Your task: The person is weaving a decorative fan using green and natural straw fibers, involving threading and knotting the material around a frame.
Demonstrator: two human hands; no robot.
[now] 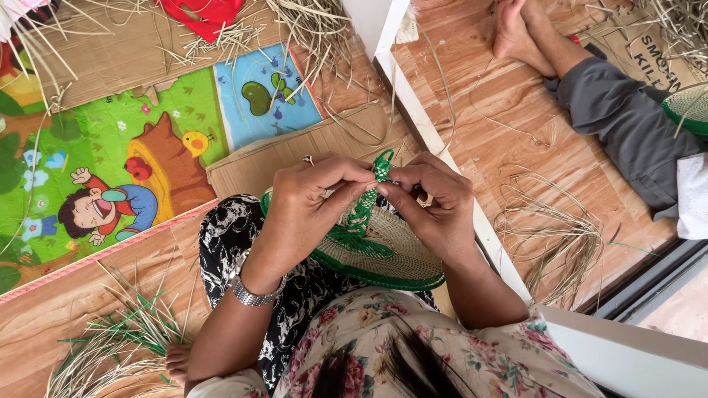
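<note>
So the piece being worked on is a round woven fan, pale straw colour in the middle with a bright green border running round its edge. It's lying pretty much flat across the lap, on the black-and-white patterned fabric. A green plaited handle runs up from a green fan-shaped patch near the centre and sticks out past the rim, ending in a small loop at the top. That top end is pinched between the fingertips of both hands. The near rim shows fully; the far left part is hidden behind the left wrist.
</note>
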